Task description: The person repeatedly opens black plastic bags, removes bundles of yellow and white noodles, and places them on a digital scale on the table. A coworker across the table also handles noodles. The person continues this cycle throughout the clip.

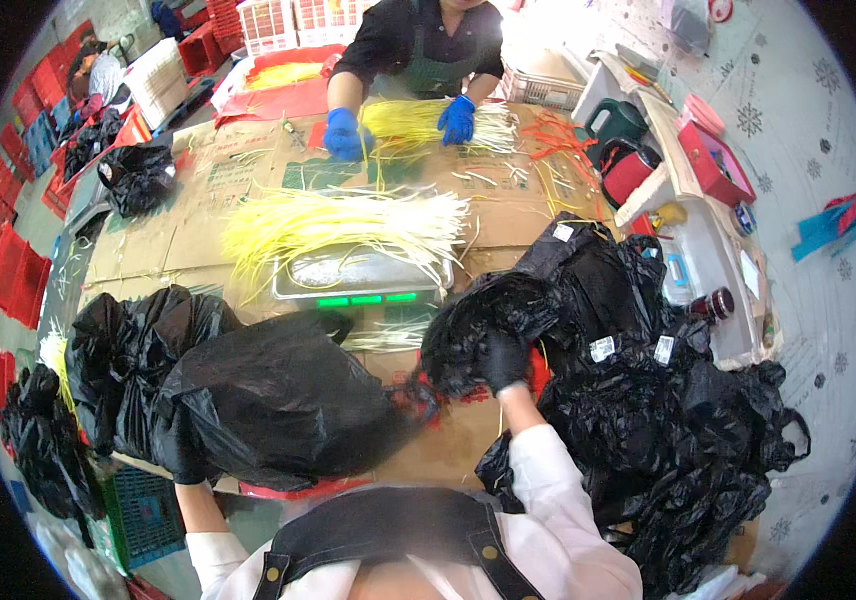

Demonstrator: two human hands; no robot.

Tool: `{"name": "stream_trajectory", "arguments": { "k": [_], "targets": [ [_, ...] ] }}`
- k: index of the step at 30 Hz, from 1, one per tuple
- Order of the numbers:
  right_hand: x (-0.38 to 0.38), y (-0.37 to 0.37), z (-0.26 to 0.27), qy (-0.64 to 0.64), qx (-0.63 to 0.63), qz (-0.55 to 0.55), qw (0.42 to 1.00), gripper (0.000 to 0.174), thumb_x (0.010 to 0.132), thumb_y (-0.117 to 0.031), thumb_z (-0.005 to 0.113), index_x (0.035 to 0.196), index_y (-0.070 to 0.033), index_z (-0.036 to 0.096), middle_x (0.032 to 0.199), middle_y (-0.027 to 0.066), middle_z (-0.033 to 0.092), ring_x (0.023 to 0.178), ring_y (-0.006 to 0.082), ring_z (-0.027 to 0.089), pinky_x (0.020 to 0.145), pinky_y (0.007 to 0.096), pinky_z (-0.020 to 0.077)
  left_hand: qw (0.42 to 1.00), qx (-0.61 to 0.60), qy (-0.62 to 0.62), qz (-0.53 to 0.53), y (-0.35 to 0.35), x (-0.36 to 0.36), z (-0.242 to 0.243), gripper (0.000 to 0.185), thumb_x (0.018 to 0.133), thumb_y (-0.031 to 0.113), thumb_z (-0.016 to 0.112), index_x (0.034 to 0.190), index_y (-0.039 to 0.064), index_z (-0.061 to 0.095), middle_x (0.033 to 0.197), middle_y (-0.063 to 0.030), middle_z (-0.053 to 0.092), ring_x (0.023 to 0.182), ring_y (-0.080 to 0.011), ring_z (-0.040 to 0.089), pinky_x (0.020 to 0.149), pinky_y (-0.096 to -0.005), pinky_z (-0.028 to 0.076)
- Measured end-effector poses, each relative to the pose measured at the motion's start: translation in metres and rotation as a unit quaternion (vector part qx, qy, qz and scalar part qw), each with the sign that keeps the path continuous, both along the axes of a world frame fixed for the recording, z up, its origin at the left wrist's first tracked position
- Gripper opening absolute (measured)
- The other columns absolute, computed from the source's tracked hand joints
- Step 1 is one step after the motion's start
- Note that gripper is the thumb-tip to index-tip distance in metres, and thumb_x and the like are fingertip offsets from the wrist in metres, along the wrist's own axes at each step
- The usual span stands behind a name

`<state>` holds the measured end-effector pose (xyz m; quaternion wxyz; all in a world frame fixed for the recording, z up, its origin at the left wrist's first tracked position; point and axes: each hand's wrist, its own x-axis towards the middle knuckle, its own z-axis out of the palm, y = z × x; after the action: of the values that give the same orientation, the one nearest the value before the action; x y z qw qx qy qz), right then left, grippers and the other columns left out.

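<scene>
My left hand (179, 448), in a black glove, is against the lower left side of a full black plastic bag (278, 405); its fingers blend into the dark plastic. Another bulging black bag (147, 337) sits beside that one. My right hand (504, 361), also black-gloved, grips crumpled black plastic (465, 330) right of the full bag. Ahead of me, a bundle of yellow chives (345, 225) with white stems lies across the metal pan (360, 276) of a scale with a lit green display (366, 300). More pale stalks (387, 337) lie just in front of the scale.
Opposite, a person's blue-gloved hands (456, 120) handle another chive bundle (413, 124). Cardboard (195, 240) covers the table. Black bags (638, 420) bearing labels heap at right, near a foam tray (728, 300). A dark green jug (612, 124) stands farther back; a green crate (139, 517) is lower left.
</scene>
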<state>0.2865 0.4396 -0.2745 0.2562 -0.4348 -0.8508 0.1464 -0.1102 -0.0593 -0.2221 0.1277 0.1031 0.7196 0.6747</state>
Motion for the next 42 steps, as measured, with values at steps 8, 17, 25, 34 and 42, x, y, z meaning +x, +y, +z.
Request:
{"name": "stream_trajectory", "arguments": {
  "k": [8, 17, 25, 34, 42],
  "targets": [
    [0.173, 0.021, 0.221, -0.233, 0.138, -0.238, 0.933, 0.044, 0.087, -0.014, 0.065, 0.128, -0.002, 0.064, 0.123, 0.0240, 0.065, 0.113, 0.0410, 0.061, 0.099, 0.0476, 0.0483, 0.914, -0.257, 0.305, -0.071, -0.002, 0.002, 0.004, 0.037, 0.100, 0.019, 0.056, 0.131, -0.001, 0.060, 0.136, -0.0162, 0.060, 0.123, -0.0315, 0.055, 0.106, -0.0405, 0.042],
    [0.021, -0.042, 0.202, 0.114, -0.113, 0.159, 0.974, 0.041, 0.087, -0.025, 0.076, 0.121, -0.004, 0.067, 0.112, 0.0203, 0.069, 0.113, 0.0385, 0.061, 0.102, 0.0464, 0.0448, 0.963, 0.200, -0.024, -0.177, 0.038, 0.029, 0.055, 0.049, 0.100, 0.021, 0.056, 0.145, 0.003, 0.049, 0.145, -0.0138, 0.054, 0.130, -0.0306, 0.051, 0.112, -0.0435, 0.038],
    [-0.152, -0.144, 0.091, 0.149, -0.589, 0.444, 0.659, 0.048, 0.093, -0.021, 0.072, 0.133, 0.002, 0.060, 0.127, 0.0084, 0.067, 0.112, 0.0171, 0.061, 0.104, 0.0333, 0.0455, 0.957, 0.243, 0.075, -0.143, 0.010, 0.003, 0.074, 0.053, 0.100, 0.027, 0.058, 0.147, 0.005, 0.047, 0.144, -0.0109, 0.055, 0.125, -0.0282, 0.055, 0.108, -0.0398, 0.043],
    [-0.047, -0.136, 0.260, -0.032, 0.129, 0.395, 0.909, 0.047, 0.084, -0.012, 0.065, 0.131, -0.011, 0.064, 0.108, 0.0185, 0.068, 0.092, 0.0278, 0.070, 0.056, 0.0363, 0.0531, 0.978, -0.027, 0.194, -0.064, 0.090, 0.106, 0.178, 0.068, 0.090, 0.003, 0.065, 0.152, 0.000, 0.038, 0.154, -0.0182, 0.041, 0.140, -0.0297, 0.043, 0.116, -0.0382, 0.034],
    [-0.048, -0.195, 0.225, -0.079, 0.344, 0.363, 0.862, 0.052, 0.085, -0.014, 0.058, 0.136, -0.023, 0.060, 0.127, 0.0086, 0.062, 0.107, 0.0266, 0.063, 0.075, 0.0405, 0.0515, 0.815, -0.187, 0.484, -0.257, 0.163, 0.155, 0.229, 0.054, 0.072, 0.009, 0.081, 0.124, 0.004, 0.065, 0.106, -0.0202, 0.069, 0.097, -0.0431, 0.063, 0.085, -0.0458, 0.050]
  ]
}}
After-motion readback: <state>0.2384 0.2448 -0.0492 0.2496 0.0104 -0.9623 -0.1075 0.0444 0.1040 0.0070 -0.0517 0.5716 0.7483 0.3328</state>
